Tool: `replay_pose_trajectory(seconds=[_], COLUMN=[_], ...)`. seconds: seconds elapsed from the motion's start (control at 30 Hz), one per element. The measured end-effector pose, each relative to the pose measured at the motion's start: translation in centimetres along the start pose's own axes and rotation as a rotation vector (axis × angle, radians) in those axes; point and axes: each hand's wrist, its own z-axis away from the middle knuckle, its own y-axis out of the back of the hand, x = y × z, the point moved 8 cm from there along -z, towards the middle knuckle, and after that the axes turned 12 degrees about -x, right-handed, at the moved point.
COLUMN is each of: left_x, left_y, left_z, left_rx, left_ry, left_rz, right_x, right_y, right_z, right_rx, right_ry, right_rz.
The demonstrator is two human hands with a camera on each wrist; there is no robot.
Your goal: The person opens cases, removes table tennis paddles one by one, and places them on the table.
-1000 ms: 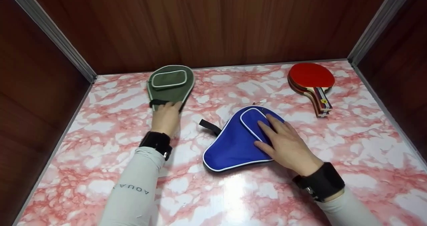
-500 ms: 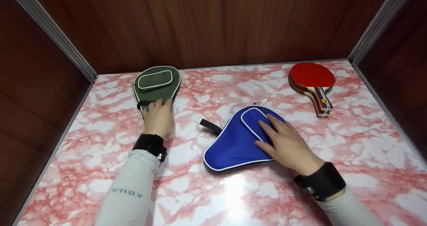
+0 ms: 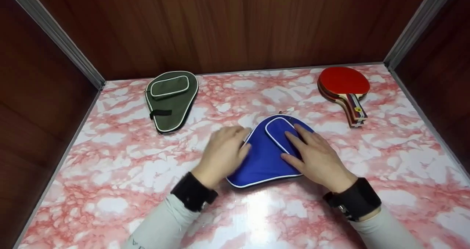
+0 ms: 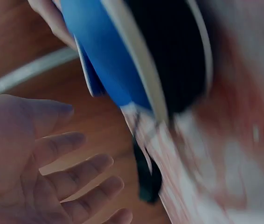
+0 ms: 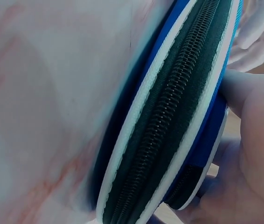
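Right wrist view alone is showing the zip (image 5: 167, 105) on the blue case (image 3: 266, 159); right hand (image 3: 317, 159) is resting there, spread; empty left hand (image 3: 224, 151) is hanging loose alongside; green case (image 3: 172, 104) is lying beyond it, paddles (image 3: 343, 82) beyond right

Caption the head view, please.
Right hand on a blue table-tennis paddle case, left hand by its edge; green case and stacked paddles beyond.

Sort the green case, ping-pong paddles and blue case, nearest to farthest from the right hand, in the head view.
1. Blue paddle case, under the right hand.
2. Ping-pong paddles, stacked at back right.
3. Green paddle case, at back left.
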Motion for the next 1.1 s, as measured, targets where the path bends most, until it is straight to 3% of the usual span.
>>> replay_pose_trajectory(seconds=[0.17,0.3,0.67,0.93,1.1], left_x=[2.7,3.7,4.1,3.3,2.5], left_y=[-1.9,-3.2,-3.4,-2.8,-2.2], left_z=[1.2,1.9,2.2,1.7,1.3], left_rx=[-0.135,-0.198,-0.193,-0.175,-0.149], left_ry=[-0.078,-0.121,-0.146,-0.134,-0.124], left_rz=[-0.050,-0.102,-0.211,-0.233,-0.233], right_x=[-0.2,-0.6,-2.0,-2.0,-1.7], right_y=[0.2,0.4,0.9,1.6,1.3], right_z=[0.0,0.1,1.4,2.1,1.9], right_rx=[0.028,0.070,0.120,0.132,0.085], right_ry=[-0.003,-0.008,-0.065,-0.091,-0.089], right_rz=[0.018,0.030,0.074,0.001,-0.034])
